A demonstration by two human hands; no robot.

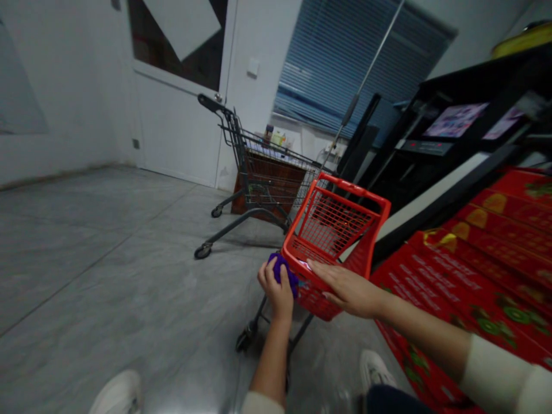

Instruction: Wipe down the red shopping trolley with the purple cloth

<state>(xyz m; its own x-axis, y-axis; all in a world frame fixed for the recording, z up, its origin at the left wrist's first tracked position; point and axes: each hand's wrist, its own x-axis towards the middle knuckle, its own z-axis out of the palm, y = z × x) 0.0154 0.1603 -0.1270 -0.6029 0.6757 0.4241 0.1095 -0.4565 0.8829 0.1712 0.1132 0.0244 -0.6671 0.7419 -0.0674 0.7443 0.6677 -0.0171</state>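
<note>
Red shopping cart (pixel 332 221) | long axis tilted up-right | left fingers (pixel 266 275) grip purple cloth (pixel 282 269) | right fingers (pixel 323 273) flat on basket (pixel 314 302)

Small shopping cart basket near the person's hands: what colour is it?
The basket is red, both rim and wire mesh; it shows best in the head view.
</note>
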